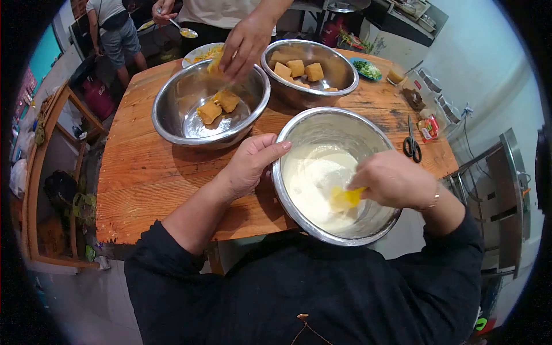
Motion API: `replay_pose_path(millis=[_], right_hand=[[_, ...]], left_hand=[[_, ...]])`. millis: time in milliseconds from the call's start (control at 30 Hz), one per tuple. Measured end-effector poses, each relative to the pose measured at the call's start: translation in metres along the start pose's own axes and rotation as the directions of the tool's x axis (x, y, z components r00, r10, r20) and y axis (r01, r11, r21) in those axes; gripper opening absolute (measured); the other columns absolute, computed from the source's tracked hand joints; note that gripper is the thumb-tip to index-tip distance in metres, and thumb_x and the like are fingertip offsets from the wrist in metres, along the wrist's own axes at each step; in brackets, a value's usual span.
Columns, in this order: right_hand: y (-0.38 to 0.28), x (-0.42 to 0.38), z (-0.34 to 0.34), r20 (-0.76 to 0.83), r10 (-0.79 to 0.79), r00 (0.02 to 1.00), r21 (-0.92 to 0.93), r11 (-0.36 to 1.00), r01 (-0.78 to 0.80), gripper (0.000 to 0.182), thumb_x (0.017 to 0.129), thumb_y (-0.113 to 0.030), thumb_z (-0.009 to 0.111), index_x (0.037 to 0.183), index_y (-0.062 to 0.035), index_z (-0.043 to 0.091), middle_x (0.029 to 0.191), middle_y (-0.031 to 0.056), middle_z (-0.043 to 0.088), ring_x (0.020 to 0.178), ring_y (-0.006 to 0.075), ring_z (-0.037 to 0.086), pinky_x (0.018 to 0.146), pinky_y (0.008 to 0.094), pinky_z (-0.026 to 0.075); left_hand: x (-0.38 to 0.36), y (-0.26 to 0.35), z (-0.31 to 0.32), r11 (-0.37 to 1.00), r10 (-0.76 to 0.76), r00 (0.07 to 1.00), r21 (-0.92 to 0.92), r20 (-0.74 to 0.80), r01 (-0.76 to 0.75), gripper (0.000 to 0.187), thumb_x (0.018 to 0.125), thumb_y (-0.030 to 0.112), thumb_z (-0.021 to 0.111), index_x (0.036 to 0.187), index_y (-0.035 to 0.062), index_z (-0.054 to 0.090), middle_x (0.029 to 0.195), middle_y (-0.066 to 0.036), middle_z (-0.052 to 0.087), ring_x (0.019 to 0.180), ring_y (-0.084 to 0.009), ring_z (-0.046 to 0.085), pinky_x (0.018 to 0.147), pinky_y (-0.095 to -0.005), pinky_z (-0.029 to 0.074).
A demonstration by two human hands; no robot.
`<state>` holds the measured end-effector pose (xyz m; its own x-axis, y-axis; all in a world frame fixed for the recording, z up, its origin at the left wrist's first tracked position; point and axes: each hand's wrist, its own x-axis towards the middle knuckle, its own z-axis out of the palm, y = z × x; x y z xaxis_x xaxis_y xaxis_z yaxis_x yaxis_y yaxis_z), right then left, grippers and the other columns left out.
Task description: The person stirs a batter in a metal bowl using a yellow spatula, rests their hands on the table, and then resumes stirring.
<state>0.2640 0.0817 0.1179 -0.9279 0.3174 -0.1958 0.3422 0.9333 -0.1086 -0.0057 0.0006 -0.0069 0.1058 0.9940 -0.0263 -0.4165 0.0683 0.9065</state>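
Observation:
A steel bowl (376, 129) of pale, creamy batter (310, 172) stands at the table's near edge, close to my body. My left hand (257, 161) grips its left rim, thumb over the edge. Inside the bowl, my right hand (394, 178) is closed on a yellow tool (347, 198), whose blurred end dips into the batter. To the left, a second steel bowl (167, 123) holds a few golden-brown cubes (209, 112). Behind the batter, a third steel bowl (313, 100) contains several brown cubes (314, 71).
Across the table, another person's hand (248, 46) hovers over the left bowl; their other hand holds a spoon (185, 31). A plate of shreds (201, 53), chopped greens (368, 69), black scissors (411, 146) and a red packet (428, 129) are on the wooden table (138, 190).

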Motion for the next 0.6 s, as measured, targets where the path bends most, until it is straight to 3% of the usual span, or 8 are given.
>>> replay_pose_path(millis=[67, 167, 200, 300, 333, 467, 567, 600], right_hand=[[0.005, -0.013, -0.014, 0.058, 0.144, 0.988, -0.108, 0.985, -0.138, 0.016, 0.076, -0.006, 0.063, 0.086, -0.0088, 0.076, 0.076, 0.0139, 0.069, 0.082, 0.0325, 0.069, 0.074, 0.0435, 0.054], [0.014, -0.004, -0.018, -0.127, 0.277, 0.952, -0.34, 0.89, -0.304, 0.01, 0.075, -0.007, 0.064, 0.08, -0.0071, 0.073, 0.075, 0.0143, 0.068, 0.081, 0.0318, 0.069, 0.07, 0.0424, 0.054], [0.02, 0.002, -0.011, -0.191, 0.246, 0.95, -0.355, 0.885, -0.301, 0.013, 0.07, -0.005, 0.064, 0.081, -0.0057, 0.072, 0.077, 0.014, 0.065, 0.077, 0.0325, 0.067, 0.068, 0.043, 0.052], [0.013, 0.023, 0.008, -0.315, 0.133, 0.94, -0.285, 0.931, -0.227, 0.012, 0.072, -0.005, 0.063, 0.083, -0.0048, 0.07, 0.079, 0.0148, 0.064, 0.078, 0.0335, 0.066, 0.068, 0.0438, 0.051], [0.004, 0.028, 0.009, -0.241, 0.153, 0.958, -0.221, 0.953, -0.208, 0.014, 0.074, -0.006, 0.063, 0.087, -0.0043, 0.07, 0.083, 0.0152, 0.065, 0.079, 0.0343, 0.066, 0.07, 0.0442, 0.052], [-0.017, 0.012, 0.003, -0.061, -0.053, 0.997, 0.011, 0.998, 0.054, 0.013, 0.08, -0.006, 0.057, 0.082, -0.0022, 0.07, 0.081, 0.0185, 0.067, 0.081, 0.0367, 0.068, 0.073, 0.0457, 0.054], [-0.003, -0.007, -0.011, 0.037, 0.143, 0.989, -0.097, 0.985, -0.139, 0.012, 0.078, -0.005, 0.058, 0.079, -0.0021, 0.07, 0.079, 0.0189, 0.067, 0.08, 0.0367, 0.069, 0.072, 0.0459, 0.054], [0.002, -0.008, -0.013, -0.021, 0.251, 0.968, -0.195, 0.948, -0.25, 0.011, 0.077, -0.005, 0.059, 0.076, -0.0022, 0.069, 0.077, 0.0188, 0.067, 0.08, 0.0366, 0.069, 0.072, 0.0458, 0.054]], left_hand=[[0.001, -0.001, -0.002, 1.0, -0.012, 1.0, 0.002, 0.004, 0.012, 0.028, 0.1, 0.019, 0.058, 0.117, -0.0036, 0.061, 0.107, -0.01, 0.07, 0.095, -0.0129, 0.068, 0.087, -0.0276, 0.054], [0.003, -0.003, -0.007, 1.0, -0.021, 0.999, 0.008, 0.034, 0.021, 0.029, 0.1, 0.019, 0.058, 0.118, -0.0037, 0.061, 0.108, -0.011, 0.07, 0.096, -0.0127, 0.068, 0.087, -0.0275, 0.053], [0.003, -0.003, -0.007, 1.0, -0.019, 0.999, 0.007, 0.037, 0.019, 0.029, 0.101, 0.019, 0.058, 0.118, -0.0038, 0.061, 0.108, -0.011, 0.07, 0.096, -0.0128, 0.068, 0.087, -0.0275, 0.053], [0.003, -0.003, -0.005, 1.0, -0.01, 0.999, 0.001, 0.033, 0.01, 0.029, 0.101, 0.019, 0.058, 0.118, -0.004, 0.061, 0.109, -0.011, 0.07, 0.096, -0.0129, 0.068, 0.087, -0.0277, 0.053], [0.003, -0.003, -0.005, 1.0, -0.008, 0.999, 0.001, 0.032, 0.008, 0.029, 0.101, 0.02, 0.057, 0.118, -0.004, 0.061, 0.109, -0.011, 0.07, 0.096, -0.013, 0.068, 0.087, -0.0277, 0.053], [0.002, -0.001, -0.003, 1.0, -0.003, 0.999, 0.014, 0.041, 0.003, 0.03, 0.101, 0.02, 0.057, 0.118, -0.0041, 0.061, 0.109, -0.011, 0.07, 0.096, -0.0128, 0.068, 0.087, -0.0279, 0.053], [0.001, -0.001, -0.004, 1.0, -0.01, 0.999, 0.016, 0.03, 0.01, 0.029, 0.101, 0.02, 0.057, 0.117, -0.004, 0.061, 0.108, -0.011, 0.07, 0.095, -0.0129, 0.068, 0.087, -0.028, 0.054], [0.001, -0.002, -0.004, 1.0, -0.015, 0.999, 0.014, 0.036, 0.014, 0.029, 0.101, 0.02, 0.057, 0.117, -0.004, 0.061, 0.108, -0.011, 0.07, 0.095, -0.013, 0.068, 0.087, -0.028, 0.054]])
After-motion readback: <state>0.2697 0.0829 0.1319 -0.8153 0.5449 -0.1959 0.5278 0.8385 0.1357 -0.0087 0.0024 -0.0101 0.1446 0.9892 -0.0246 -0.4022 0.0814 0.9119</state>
